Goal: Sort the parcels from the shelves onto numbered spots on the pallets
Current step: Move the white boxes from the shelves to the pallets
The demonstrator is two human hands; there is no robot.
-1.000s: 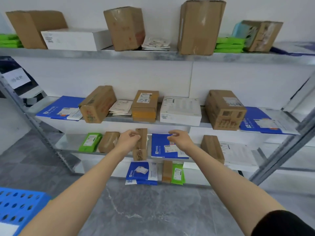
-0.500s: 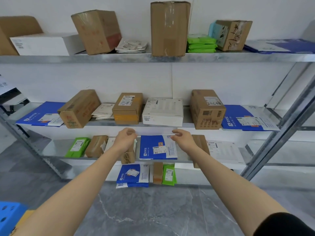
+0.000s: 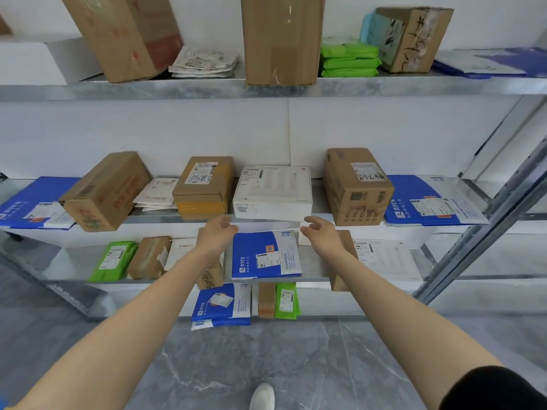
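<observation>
The step in hand is a pick from the middle shelf [image 3: 318, 202], where the flat white box [image 3: 272, 187] lies at the front edge between brown cartons. No pallet is in view. Both hands reach just below its front corners, the left hand [image 3: 217, 235] and right hand [image 3: 321, 236] spread apart with fingers loosely curved, holding nothing. The next move likely calls for gripping both sides together and sliding the box out level (its neighbours sit close). A second ago the hands were lower, the left gripping the small brown box [image 3: 211, 276], the right at the blue mailer [image 3: 260, 255]; both parcels remain on the lower shelf.
</observation>
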